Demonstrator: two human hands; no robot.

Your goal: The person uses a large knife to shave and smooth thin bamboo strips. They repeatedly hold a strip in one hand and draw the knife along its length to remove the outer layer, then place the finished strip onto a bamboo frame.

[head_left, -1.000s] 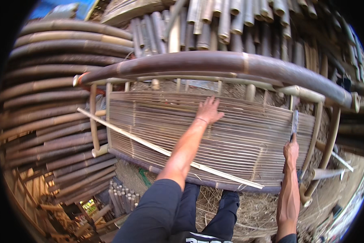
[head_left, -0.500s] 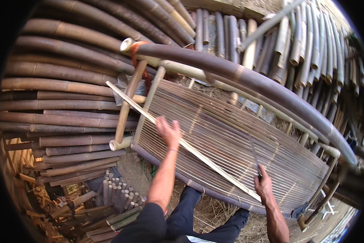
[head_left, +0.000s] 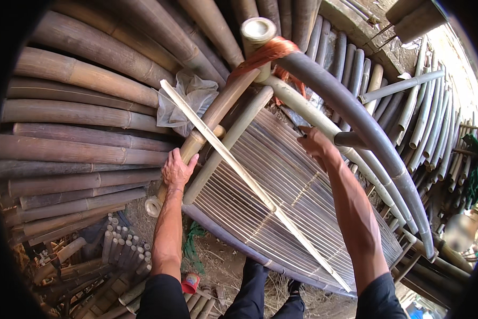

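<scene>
Around the bamboo armrest pole at the left end of a bamboo bench, my left hand is closed. My right hand reaches over the slatted seat to the bench's back rail, closed on a knife. Only a bit of its dark handle is plain; the blade is hard to make out. A long, pale split bamboo strip lies diagonally across the armrest and seat, touched by neither hand. Orange binding wraps the joint where the armrest meets the thick, dark back pole.
Stacked bamboo poles fill the left side. A crumpled clear plastic bag lies behind the armrest. More cut poles are piled at the right. Short bamboo pieces and a red container sit at the lower left.
My left hand has left the bamboo strip and taken hold of the armrest. With the knife, my right hand has moved from the seat's front edge to the back rail. The view has shifted left.
</scene>
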